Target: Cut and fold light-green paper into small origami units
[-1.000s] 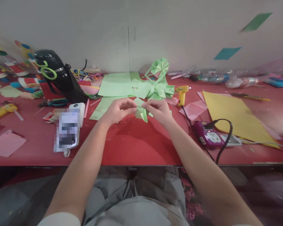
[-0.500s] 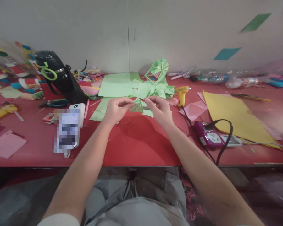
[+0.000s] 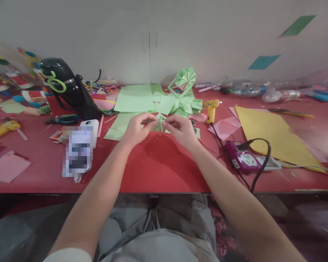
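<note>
Head view: left hand (image 3: 139,129) and right hand (image 3: 182,131) pinch folded green paper (image 3: 160,125) (green sheets (image 3: 133,98) behind, yellow glue gun (image 3: 211,111) nearby).

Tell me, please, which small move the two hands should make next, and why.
I would probably press the small folded green paper gently along a crease. The left hand and the right hand have their fingertips at its opposite sides, and folds show in it. How firmly each grip pinches is too small to tell.
</note>
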### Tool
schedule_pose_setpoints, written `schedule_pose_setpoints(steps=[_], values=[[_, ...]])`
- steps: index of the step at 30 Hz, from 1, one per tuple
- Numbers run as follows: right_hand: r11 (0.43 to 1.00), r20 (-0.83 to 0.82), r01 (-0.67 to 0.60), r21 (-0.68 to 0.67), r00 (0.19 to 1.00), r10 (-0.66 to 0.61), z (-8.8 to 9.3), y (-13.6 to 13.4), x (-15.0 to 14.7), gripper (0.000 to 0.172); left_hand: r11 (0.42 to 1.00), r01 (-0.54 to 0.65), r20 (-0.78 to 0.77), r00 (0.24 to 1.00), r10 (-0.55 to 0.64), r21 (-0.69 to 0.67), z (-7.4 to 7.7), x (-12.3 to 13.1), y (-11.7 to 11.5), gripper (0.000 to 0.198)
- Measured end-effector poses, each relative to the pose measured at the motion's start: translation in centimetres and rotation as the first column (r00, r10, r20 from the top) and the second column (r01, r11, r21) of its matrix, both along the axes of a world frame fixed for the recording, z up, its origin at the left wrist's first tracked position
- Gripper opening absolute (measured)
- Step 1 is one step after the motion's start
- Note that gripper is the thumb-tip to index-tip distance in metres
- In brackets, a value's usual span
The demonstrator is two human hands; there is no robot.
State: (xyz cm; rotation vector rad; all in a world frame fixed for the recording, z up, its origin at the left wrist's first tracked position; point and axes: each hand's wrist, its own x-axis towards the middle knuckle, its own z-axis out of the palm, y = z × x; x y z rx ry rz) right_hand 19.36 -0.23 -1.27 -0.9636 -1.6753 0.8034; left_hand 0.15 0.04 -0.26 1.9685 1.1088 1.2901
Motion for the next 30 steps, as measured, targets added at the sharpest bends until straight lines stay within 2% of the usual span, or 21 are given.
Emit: schedule_pose_setpoints(steps=[3, 11, 17, 24, 30], values=[[1.000, -0.013, 0.005, 0.027, 1.000, -0.004, 0.01, -0.10, -0.08, 0.025, 0.998, 0.017, -0.030, 0.999, -0.016, 0.059, -0.03, 0.06, -0.04, 0.013], [0.986, 0.003, 0.008, 0.168, 1.000, -0.009, -0.19, -0.57, -0.49, 0.015, 0.994, -0.033, -0.061, 0.997, 0.040, 0.108, -0.05, 0.15, -0.01, 0.009], [0.985, 0.035, 0.029, 0.173, 0.999, -0.035, -0.14, -0.47, -0.32, 0.016, 0.994, -0.020, -0.041, 0.999, 0.024, 0.109, -0.02, 0.28, -0.06, 0.009], [0.999, -0.066, -0.006, 0.044, 0.998, 0.009, -0.17, -0.29, -0.32, 0.024, 0.998, 0.023, 0.074, 0.997, -0.027, 0.054, -0.22, -0.06, 0.13, 0.011], [0.996, -0.076, 0.054, 0.077, 0.996, -0.048, 0.38, -0.52, -0.04, 0.018, 0.999, -0.008, 0.111, 0.994, 0.002, 0.051, 0.44, -0.48, -0.01, 0.012]])
